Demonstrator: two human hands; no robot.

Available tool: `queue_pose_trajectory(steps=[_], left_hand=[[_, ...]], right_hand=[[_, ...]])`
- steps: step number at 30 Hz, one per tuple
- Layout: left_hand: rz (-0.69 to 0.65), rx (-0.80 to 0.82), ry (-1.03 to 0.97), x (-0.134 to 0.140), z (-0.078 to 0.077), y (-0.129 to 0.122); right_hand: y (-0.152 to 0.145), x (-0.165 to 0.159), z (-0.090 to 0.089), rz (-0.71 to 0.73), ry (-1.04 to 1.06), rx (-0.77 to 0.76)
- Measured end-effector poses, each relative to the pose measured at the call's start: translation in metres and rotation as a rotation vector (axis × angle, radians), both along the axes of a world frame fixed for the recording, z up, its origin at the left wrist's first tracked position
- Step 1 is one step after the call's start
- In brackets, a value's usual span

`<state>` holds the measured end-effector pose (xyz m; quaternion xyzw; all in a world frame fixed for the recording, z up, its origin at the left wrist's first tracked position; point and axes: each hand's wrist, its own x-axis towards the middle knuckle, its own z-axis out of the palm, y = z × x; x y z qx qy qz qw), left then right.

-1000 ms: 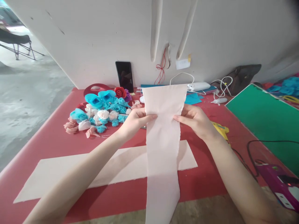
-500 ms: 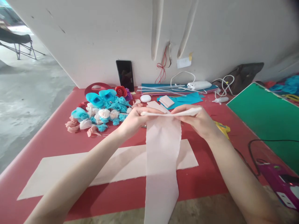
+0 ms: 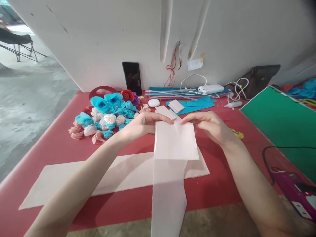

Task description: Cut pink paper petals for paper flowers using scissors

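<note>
Between my two hands hangs a pale pink strip of crepe paper [image 3: 170, 184], its top part folded over into a squarish flap that faces me. My left hand [image 3: 145, 125] pinches the top left of the fold, forefinger laid along the edge. At the top right, my right hand [image 3: 207, 126] grips the same fold with thumb and forefinger. The strip's lower end drops past the table's front edge and out of view. Beneath it, a longer pale pink sheet [image 3: 123, 174] lies flat across the red table [image 3: 212, 191].
Handmade paper flowers [image 3: 108, 118] are heaped at the left. A phone [image 3: 132, 78] leans on the wall. Behind my hands lie folded pink pieces [image 3: 176, 106] and blue paper [image 3: 197, 106]. A green board [image 3: 283, 125], a yellow tool [image 3: 237, 133] and a purple power strip [image 3: 293, 191] are on the right.
The paper's folded top, seen edge-on before, has tipped down toward me and now shows as a flat flap over the strip. Both hands keep their hold near the same place.
</note>
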<state>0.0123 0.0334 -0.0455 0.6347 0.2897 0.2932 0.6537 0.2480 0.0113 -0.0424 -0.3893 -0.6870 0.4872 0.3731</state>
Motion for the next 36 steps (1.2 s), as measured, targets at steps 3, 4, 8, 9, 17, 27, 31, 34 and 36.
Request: queue_pose_trajectory(steps=[3, 4, 8, 9, 17, 27, 31, 34, 36], left_hand=[[-0.044, 0.034, 0.068, -0.005, 0.004, 0.002], [-0.054, 0.046, 0.083, -0.006, 0.005, 0.003], [-0.129, 0.101, 0.123, -0.006, 0.005, 0.003], [-0.148, 0.117, 0.124, -0.006, 0.005, 0.002], [-0.015, 0.368, 0.346, 0.006, 0.007, -0.009], [0.000, 0.347, 0.297, 0.008, 0.008, -0.013], [-0.034, 0.358, 0.279, 0.010, 0.008, -0.019], [-0.029, 0.368, 0.293, 0.010, 0.010, -0.021], [-0.010, 0.378, 0.307, 0.009, 0.011, -0.020]], right_hand=[[0.001, 0.000, 0.001, 0.028, -0.039, 0.037], [0.000, -0.001, 0.003, 0.030, -0.068, 0.048], [-0.004, -0.007, 0.007, 0.096, -0.147, 0.067], [-0.005, -0.009, 0.007, 0.122, -0.155, 0.081], [-0.011, -0.016, 0.008, 0.098, -0.257, 0.232], [-0.013, -0.016, 0.011, 0.161, -0.287, 0.280], [-0.015, -0.021, 0.011, 0.203, -0.336, 0.327], [-0.016, -0.021, 0.013, 0.202, -0.358, 0.329], [-0.015, -0.016, 0.016, 0.212, -0.364, 0.312]])
